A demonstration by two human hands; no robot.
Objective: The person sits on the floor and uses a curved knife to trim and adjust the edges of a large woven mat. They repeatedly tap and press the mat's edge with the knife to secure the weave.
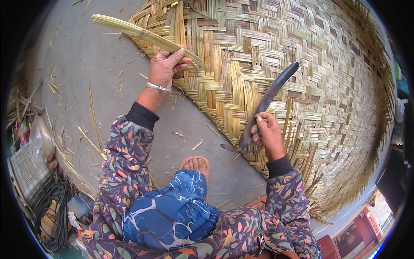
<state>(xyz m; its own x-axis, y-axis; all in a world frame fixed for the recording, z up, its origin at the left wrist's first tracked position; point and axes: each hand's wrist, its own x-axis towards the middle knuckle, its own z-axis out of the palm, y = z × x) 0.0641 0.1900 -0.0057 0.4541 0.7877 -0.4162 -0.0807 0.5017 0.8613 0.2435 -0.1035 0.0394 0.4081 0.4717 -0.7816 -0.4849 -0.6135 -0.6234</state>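
Head view: we look down on a person crouched on a grey concrete floor (pixel 86 56), at the edge of a large woven bamboo mat (pixel 302 64).
Left hand: our left hand (pixel 166 64) is closed around a bundle of pale green bamboo strips (pixel 138 31), thumb over the top; the bundle lies across the mat's corner and sticks out over the floor, so the loose ends seem kept together and clear of the weave.
Right hand: our right hand (pixel 267 131) is wrapped tightly around a dark curved knife (pixel 269 97), the curved end rising over the mat, the short tip pointing down at its ragged border.
Mat edge: unwoven strip ends fan out just beside the right hand.
Foot: a sandalled foot (pixel 196 165) rests on the floor near the mat's border, bracing the crouch, we judge.
Floor litter: bamboo slivers (pixel 92 142) lie scattered.
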